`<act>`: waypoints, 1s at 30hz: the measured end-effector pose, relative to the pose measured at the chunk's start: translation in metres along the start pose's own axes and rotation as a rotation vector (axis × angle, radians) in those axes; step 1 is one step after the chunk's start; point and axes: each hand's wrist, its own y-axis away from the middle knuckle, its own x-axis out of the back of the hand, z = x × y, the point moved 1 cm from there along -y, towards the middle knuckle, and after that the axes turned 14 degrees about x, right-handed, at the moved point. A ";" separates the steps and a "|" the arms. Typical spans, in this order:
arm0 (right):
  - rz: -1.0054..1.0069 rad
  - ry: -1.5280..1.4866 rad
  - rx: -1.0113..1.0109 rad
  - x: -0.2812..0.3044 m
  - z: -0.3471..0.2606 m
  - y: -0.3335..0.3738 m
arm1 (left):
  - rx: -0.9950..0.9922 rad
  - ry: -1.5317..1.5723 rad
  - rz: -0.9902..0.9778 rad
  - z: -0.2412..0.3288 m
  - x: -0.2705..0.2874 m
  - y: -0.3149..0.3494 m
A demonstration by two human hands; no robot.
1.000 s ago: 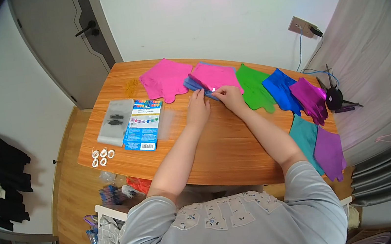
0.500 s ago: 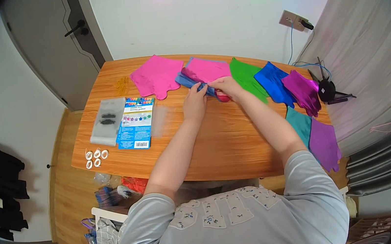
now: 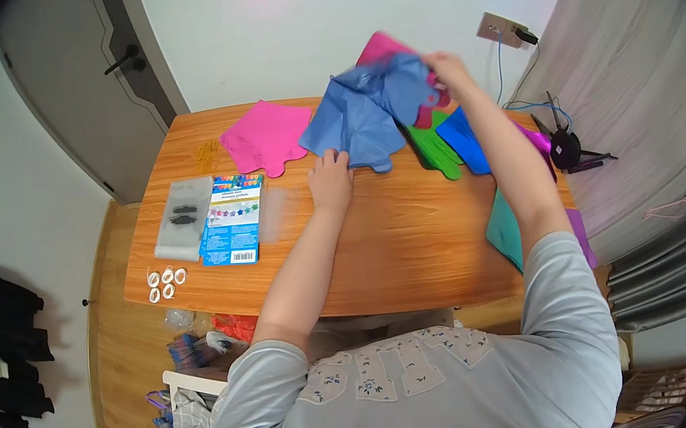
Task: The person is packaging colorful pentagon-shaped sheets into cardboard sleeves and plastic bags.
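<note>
A flat, limp foil balloon (image 3: 353, 122), with a dull blue side up and a magenta side showing at its folds, is partly raised over the far middle of the table. My right hand (image 3: 450, 74) is closed on its right part, lifted above the far edge and slightly blurred. My left hand (image 3: 330, 179) is low at the table, its curled fingers closed at the balloon's lower left edge. Behind the blue foil a pink piece (image 3: 382, 47) sticks up. A flat pink balloon (image 3: 266, 133) lies to the left. A green one (image 3: 435, 145) lies partly beneath, to the right.
Blue (image 3: 463, 139), teal (image 3: 502, 228) and purple (image 3: 579, 235) flat balloons line the right side, partly behind my arm. At left are a blue package (image 3: 232, 224), a clear bag (image 3: 182, 244) with black pieces, white rings (image 3: 167, 277) and gold bits (image 3: 208, 155). A black tripod-like object (image 3: 565, 150) stands right.
My right hand has moved up and to the right, unfolding the bunched blue foil into a wide sheet. My left hand has stayed near its place, slightly lower left.
</note>
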 end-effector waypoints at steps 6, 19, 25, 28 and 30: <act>0.425 0.554 0.610 0.062 -0.075 0.001 | -0.004 -0.026 -0.005 -0.006 -0.003 0.001; -0.742 1.167 0.918 -0.003 0.043 0.164 | 0.068 0.111 0.002 -0.004 0.006 0.000; -0.577 1.098 0.863 -0.015 0.071 0.195 | -0.021 0.134 -0.024 0.002 0.015 0.003; -0.586 0.996 0.692 -0.016 0.060 0.204 | -0.099 0.171 -0.007 0.004 0.019 0.004; -0.591 0.998 0.685 -0.016 0.064 0.202 | -0.197 0.228 0.001 0.009 0.019 0.009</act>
